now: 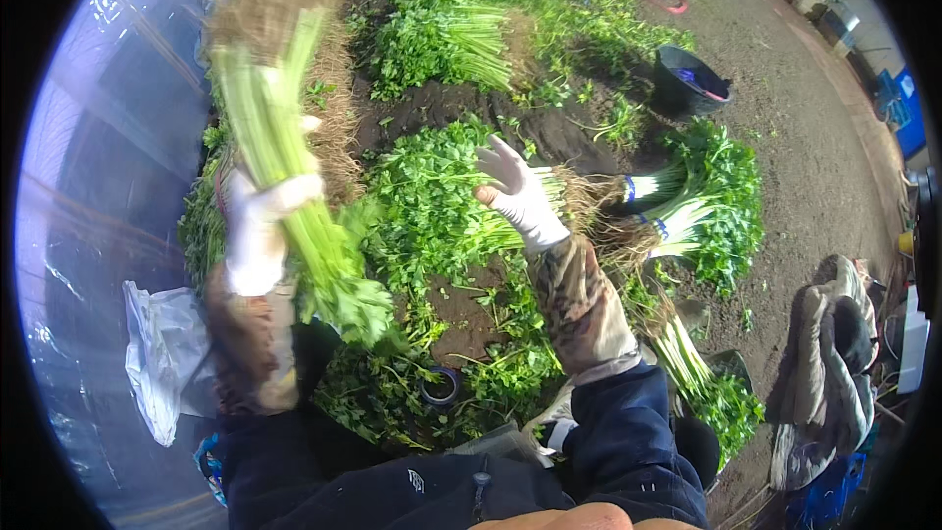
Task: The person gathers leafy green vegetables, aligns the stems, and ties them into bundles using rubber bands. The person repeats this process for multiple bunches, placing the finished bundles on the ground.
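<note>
In a white glove, my left hand (259,235) grips a thick bunch of leafy celery stalks (268,129), blurred by motion. Its brown roots point up and away, and its leaves hang towards me. My right hand (524,199), also gloved in white, is raised with fingers apart and nothing in it. Below it lies a heap of celery (430,195), leaves to the left and roots to the right. Right of those roots are celery bundles (681,221) bound with blue tape. Near my lap, a roll of tape (440,387) sits among loose leaves.
Another celery pile (449,40) lies farther off, near a black bucket (684,85). Single stalks (681,353) rest by my right sleeve. Plastic sheeting (110,199) walls the left, with a white plastic bag (162,353) beside it. A crumpled cloth garment (824,368) lies at right.
</note>
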`<state>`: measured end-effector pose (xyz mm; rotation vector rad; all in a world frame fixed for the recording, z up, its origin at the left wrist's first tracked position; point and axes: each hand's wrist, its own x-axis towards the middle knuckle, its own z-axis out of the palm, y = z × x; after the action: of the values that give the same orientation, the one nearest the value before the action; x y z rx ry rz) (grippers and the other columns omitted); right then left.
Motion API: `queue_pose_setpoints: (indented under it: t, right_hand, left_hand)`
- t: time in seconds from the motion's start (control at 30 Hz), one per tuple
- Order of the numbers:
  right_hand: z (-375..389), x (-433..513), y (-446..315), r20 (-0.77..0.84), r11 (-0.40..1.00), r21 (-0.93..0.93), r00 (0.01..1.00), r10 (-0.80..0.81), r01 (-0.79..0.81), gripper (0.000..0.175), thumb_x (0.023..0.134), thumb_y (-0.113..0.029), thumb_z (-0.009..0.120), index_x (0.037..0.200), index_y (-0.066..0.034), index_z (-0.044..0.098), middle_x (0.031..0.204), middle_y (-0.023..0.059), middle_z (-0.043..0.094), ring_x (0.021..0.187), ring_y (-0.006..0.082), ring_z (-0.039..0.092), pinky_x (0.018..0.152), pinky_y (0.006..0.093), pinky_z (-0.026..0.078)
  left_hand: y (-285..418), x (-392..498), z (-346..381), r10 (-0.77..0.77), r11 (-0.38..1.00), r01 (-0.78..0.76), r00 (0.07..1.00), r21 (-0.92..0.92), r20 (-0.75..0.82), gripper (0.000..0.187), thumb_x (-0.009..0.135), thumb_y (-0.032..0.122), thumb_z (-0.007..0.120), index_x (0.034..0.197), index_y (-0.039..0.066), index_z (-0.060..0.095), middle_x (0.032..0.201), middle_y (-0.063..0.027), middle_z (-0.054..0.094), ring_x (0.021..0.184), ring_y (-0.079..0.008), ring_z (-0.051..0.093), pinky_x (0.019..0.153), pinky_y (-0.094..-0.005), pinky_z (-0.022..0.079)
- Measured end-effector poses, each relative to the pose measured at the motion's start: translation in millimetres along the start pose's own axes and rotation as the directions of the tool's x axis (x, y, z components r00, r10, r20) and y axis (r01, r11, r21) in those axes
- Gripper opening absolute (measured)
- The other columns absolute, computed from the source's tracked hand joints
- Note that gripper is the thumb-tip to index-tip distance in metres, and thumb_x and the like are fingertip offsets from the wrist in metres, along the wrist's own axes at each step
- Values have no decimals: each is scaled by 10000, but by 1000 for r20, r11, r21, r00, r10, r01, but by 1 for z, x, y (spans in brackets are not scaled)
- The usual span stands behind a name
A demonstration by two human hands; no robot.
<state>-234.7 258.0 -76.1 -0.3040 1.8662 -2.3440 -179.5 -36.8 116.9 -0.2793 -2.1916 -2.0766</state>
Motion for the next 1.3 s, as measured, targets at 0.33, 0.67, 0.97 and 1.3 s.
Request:
queue_pose_setpoints:
  t: [0.33,0.67,0.97,1.3]
  right_hand:
    - [138,-153,-112,-409,1000,2,912,22,-23,360,781,-148,814,1046,-14,610,911,65,685,787,154,641,719,289,538]
    - [161,-209,-120,-217,968,226,974,-61,111,371,844,-243,775,1116,-28,642,972,8,681,841,94,609,769,257,487]
    - [166,-230,-121,-244,962,270,969,36,32,370,906,-330,691,1110,-32,609,980,23,664,866,125,613,789,279,486]
    - [188,-239,-121,-269,988,127,962,-47,84,572,932,-414,633,1326,-27,484,1223,80,588,1136,169,541,981,328,435]
  left_hand:
    - [-39,-156,114,-152,899,57,971,435,186,701,769,210,806,1314,-19,429,1170,-170,629,1060,-241,636,935,-336,518]
    - [-26,-218,80,1,996,14,986,-92,166,377,881,196,725,1162,-21,600,974,-69,696,855,-131,631,787,-273,507]
    - [-31,-229,74,-73,944,148,965,-294,252,483,871,195,738,1262,-6,538,1102,-55,659,985,-128,601,875,-278,487]
    - [-31,-240,71,-332,884,405,895,-231,299,533,750,110,829,1213,-4,592,1096,-85,682,965,-157,644,865,-300,504]
